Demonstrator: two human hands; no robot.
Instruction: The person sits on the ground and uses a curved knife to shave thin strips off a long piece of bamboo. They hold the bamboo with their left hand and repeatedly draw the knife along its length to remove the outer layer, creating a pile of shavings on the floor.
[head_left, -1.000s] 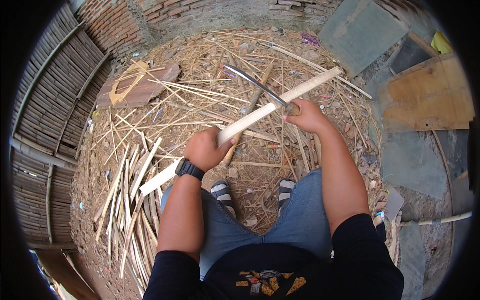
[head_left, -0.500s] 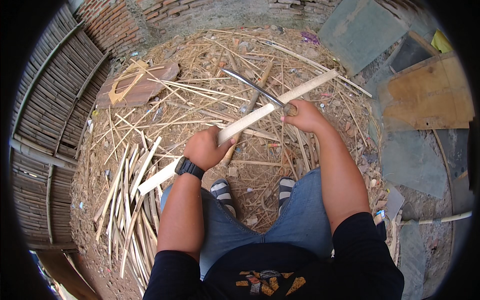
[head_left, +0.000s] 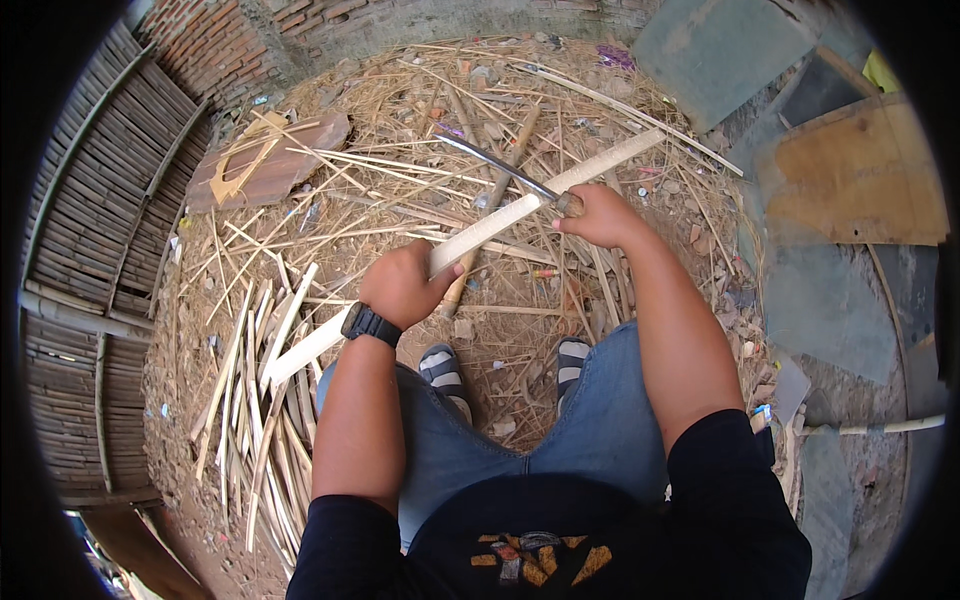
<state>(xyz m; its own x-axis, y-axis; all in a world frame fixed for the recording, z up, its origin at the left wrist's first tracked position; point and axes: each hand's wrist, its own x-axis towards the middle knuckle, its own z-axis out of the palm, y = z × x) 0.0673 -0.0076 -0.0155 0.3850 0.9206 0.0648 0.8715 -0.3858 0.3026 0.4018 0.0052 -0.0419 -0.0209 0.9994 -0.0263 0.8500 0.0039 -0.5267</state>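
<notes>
I read the bamboo slat [head_left: 490, 226] as the governing axis: it runs diagonally across the view, from low on my left, past my left knee, up to the far right over the litter of bamboo shavings [head_left: 400, 130]. My left hand [head_left: 405, 287] is wrapped fully closed around the slat near its mid-length, with a black wristwatch [head_left: 370, 325] just below it; the free lower end projects beyond that hand toward the pile of split strips [head_left: 260, 400]. My right hand [head_left: 600, 215] is closed on the handle of a long knife [head_left: 495, 165], held against the slat further up its length. The blade crosses the slat at a shallow angle and points up and to the left, away from my body. The right hand is therefore the farther hand and the left the nearer. I cannot tell whether the edge has entered the bamboo. Both sandalled feet [head_left: 445, 368] lie beneath the slat.
</notes>
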